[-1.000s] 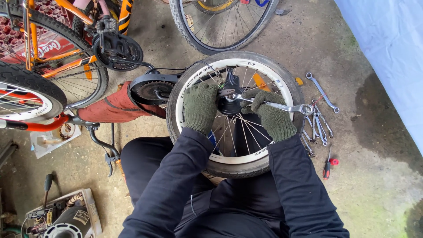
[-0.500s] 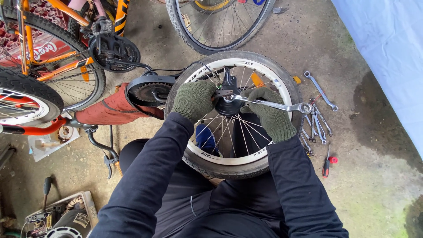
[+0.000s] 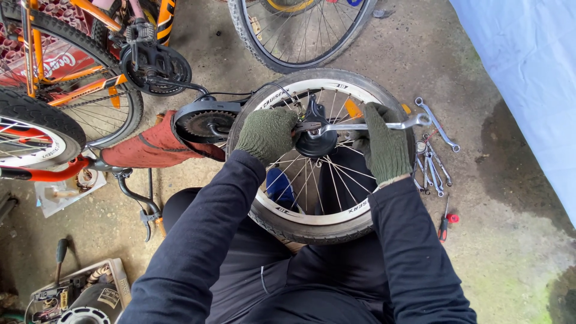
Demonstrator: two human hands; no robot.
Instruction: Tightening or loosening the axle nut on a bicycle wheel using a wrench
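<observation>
Head view: right hand point(image 3: 384, 147) fingers apparently wrap the wrench point(image 3: 360, 126) at the hub point(image 3: 317, 139).

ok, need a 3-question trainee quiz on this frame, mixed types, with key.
1. True or false: the right hand holds the spanner by its shaft, with the tool's far end past the rim of the small wheel.
2. Multiple choice: where does the left hand rest? A) on the red-handled screwdriver B) on the wheel beside the black hub C) on the orange bicycle frame
3. Fill in: the loose spanners lie on the concrete floor on the person's ____ side.

Key: 1 true; 2 B; 3 right.
</observation>
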